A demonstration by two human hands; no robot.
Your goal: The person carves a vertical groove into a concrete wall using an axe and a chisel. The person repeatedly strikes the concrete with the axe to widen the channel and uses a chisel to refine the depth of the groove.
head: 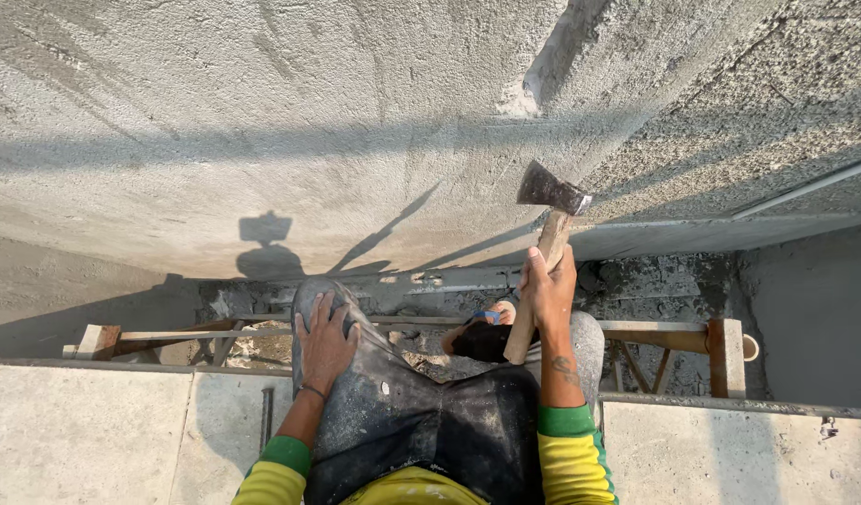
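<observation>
hatchet (550,192) gripped mid-handle by right hand (546,292), fingers wrapped tight | head-heavy, stiff, judged steadier held lower | left hand (324,339) flat, spread, empty on knee (320,297)

Grey plastered wall (262,112), yellow sleeves with green cuffs (566,421), dark hatchet head (550,190)

The left hand (324,339) is laid flat, fingers spread, on the left knee. The right hand (546,292) is raised and closed in a fist, the tattooed forearm held upright.
</observation>
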